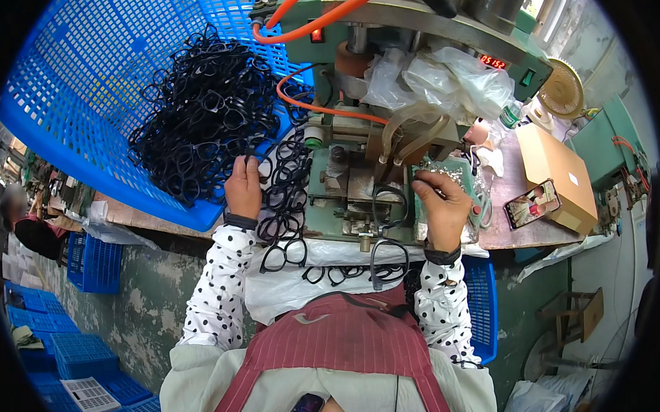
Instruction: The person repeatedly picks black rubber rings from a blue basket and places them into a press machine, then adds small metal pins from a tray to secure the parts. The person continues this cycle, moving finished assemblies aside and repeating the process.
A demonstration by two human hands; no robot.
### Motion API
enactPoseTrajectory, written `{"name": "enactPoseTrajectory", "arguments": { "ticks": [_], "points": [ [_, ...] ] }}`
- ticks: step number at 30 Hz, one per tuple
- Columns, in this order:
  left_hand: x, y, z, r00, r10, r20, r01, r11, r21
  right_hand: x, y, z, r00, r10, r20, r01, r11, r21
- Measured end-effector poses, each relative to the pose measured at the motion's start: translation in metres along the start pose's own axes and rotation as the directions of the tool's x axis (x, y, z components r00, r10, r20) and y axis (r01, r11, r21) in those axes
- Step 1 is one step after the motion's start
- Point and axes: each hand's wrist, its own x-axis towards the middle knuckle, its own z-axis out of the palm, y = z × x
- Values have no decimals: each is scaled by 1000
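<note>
Head cam: my L fingers (pixel 252 174) are sitting by blk frames pile (pixel 217 100), R fingers (pixel 434 181) nr machine (pixel 363 184); can't tell if they're clamping. 1 blk specs frame (pixel 373 260) is hanging at machine's front.

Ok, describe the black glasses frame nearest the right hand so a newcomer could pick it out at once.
Start with the green machine mid-picture. At its front, just left of the right hand, is the black glasses frame. Unlike the heaped frames in the blue basket, it is untangled, one rim above the other.
</note>
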Motion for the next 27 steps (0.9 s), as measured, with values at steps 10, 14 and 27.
{"name": "enactPoseTrajectory", "arguments": {
  "ticks": [10,14,27],
  "points": [
    [-21,169,-29,950,294,102,-187,802,-568,-15,-13,39,993,117,33,-122,966,226],
    [-3,177,-22,954,261,150,-72,681,-729,-16,-13,45,995,98,7,-97,971,219],
    [-66,139,31,329,919,215,-794,393,-463,17,34,-2,976,-123,-182,80,971,-226]
  ]
}}
